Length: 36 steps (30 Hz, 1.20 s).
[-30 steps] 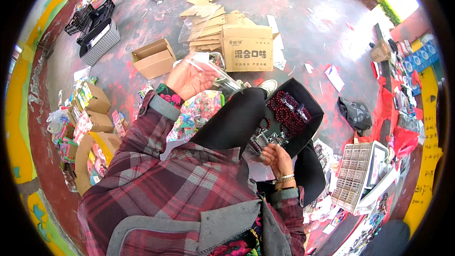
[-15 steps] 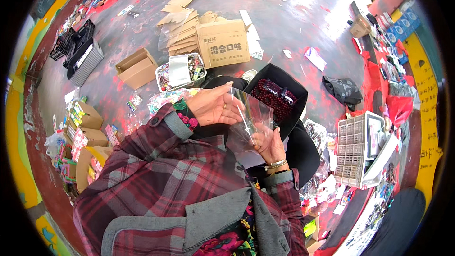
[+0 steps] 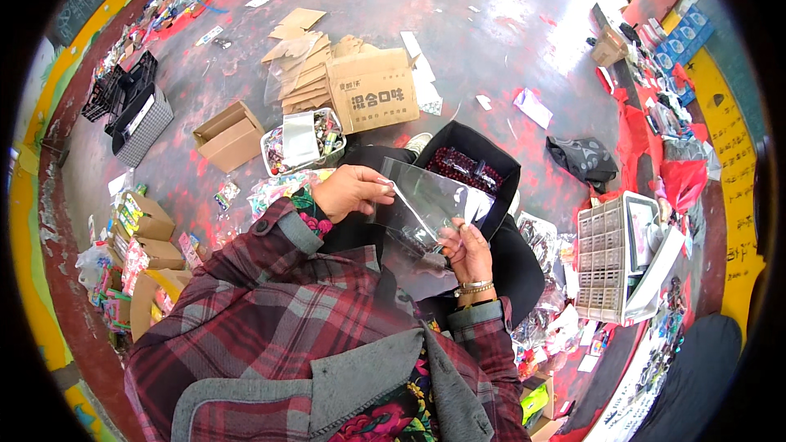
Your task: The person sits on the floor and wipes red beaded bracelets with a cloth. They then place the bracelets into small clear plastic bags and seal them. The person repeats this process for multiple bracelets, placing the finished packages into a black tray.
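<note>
Between my two hands a clear plastic bag (image 3: 426,206) is stretched out above my lap. My left hand (image 3: 354,194) pinches its upper left edge between thumb and fingers. At the lower right side, my right hand (image 3: 468,252) grips the bag, fingers closed on it. Just beyond the bag, a black fabric box (image 3: 509,165) sits tilted by my knees. Dark red beaded strands (image 3: 465,170) lie inside it, partly hidden behind the bag.
Ahead are a white basket of small packets (image 3: 273,165), an open cardboard box (image 3: 229,137) and flattened cardboard (image 3: 372,90). A beige plastic crate (image 3: 602,258) stands to the right, near a dark bag (image 3: 583,160). Cartons (image 3: 155,221) and packets crowd the left.
My left hand has gone from open, with fingers spread by the bag, to pinching its edge. The bag is now pulled flatter, and my right hand has closed on its side.
</note>
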Motion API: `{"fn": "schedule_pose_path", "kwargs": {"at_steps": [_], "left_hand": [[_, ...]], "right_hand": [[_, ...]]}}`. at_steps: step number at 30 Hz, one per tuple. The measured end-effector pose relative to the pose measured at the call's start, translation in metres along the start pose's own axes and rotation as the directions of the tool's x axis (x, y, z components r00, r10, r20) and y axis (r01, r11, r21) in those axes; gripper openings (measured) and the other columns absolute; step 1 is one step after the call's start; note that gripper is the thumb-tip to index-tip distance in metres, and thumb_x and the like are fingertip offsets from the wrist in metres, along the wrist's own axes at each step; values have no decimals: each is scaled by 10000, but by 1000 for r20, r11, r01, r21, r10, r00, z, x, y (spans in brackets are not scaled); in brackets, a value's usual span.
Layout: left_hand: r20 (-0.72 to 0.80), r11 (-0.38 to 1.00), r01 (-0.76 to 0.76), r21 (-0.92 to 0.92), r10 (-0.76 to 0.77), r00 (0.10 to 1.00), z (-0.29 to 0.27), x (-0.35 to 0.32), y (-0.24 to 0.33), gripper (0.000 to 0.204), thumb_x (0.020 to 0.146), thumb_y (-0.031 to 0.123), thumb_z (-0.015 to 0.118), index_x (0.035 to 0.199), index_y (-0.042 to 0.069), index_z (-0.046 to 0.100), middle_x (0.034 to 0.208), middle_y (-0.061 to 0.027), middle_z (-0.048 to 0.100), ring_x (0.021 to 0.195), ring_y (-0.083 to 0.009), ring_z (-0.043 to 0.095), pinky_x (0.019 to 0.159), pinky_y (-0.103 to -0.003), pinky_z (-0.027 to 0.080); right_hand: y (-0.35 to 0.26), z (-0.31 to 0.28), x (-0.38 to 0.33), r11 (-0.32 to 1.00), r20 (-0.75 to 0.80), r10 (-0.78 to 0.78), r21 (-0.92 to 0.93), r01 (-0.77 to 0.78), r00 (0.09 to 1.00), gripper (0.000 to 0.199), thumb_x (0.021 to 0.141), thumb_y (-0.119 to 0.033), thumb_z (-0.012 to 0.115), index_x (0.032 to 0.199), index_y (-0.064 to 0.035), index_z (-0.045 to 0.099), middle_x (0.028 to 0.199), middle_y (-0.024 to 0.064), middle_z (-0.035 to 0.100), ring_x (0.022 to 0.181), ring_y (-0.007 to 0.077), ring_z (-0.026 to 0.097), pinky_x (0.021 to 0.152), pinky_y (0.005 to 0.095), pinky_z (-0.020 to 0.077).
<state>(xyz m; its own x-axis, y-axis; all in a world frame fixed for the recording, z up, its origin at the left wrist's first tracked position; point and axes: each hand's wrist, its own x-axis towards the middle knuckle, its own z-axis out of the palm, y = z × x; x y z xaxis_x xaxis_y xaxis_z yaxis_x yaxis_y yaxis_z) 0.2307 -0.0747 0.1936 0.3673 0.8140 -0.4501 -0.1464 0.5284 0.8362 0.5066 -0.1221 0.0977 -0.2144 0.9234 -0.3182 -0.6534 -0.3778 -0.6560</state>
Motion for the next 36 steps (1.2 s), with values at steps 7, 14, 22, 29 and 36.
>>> {"fn": "schedule_pose_path", "kwargs": {"at_steps": [7,14,22,29,36], "left_hand": [[9,995,-53,83,53,999,-6,1,-6,183,826,93,569,986,4,577,884,-95,651,802,-144,649,467,-163,417],[-37,992,-99,74,102,994,-14,-4,-6,159,818,70,567,962,2,574,859,-102,660,747,-140,653,460,-171,433],[-169,971,-71,230,112,979,-57,-25,-12,212,809,125,564,983,5,572,908,-95,644,784,-150,642,502,-197,427],[-291,988,-105,-117,67,955,-86,-43,-45,134,824,56,554,952,16,559,851,-77,632,626,-70,551,460,-159,381],[-331,999,-39,-35,25,943,-97,-50,-61,93,825,133,579,895,74,560,760,16,599,548,-32,513,417,-144,335]], "right_hand": [[2,-4,3,999,-21,-38,23,39,999,169,923,-196,463,1005,-56,512,917,176,633,733,258,648,582,284,527],[-1,1,-1,998,-44,8,-54,-11,999,227,909,-181,483,1029,5,533,871,158,641,718,230,648,571,264,517],[11,2,6,965,-109,122,-218,-144,987,229,902,-171,483,1025,14,537,861,137,637,712,206,645,560,242,488],[20,-21,8,964,-252,179,-150,-221,951,194,900,-141,462,1003,-2,550,830,122,641,674,181,642,534,235,499],[-5,-31,19,993,-418,32,-88,-76,908,208,899,-134,425,1025,1,521,815,111,640,638,168,631,494,232,478]]}}
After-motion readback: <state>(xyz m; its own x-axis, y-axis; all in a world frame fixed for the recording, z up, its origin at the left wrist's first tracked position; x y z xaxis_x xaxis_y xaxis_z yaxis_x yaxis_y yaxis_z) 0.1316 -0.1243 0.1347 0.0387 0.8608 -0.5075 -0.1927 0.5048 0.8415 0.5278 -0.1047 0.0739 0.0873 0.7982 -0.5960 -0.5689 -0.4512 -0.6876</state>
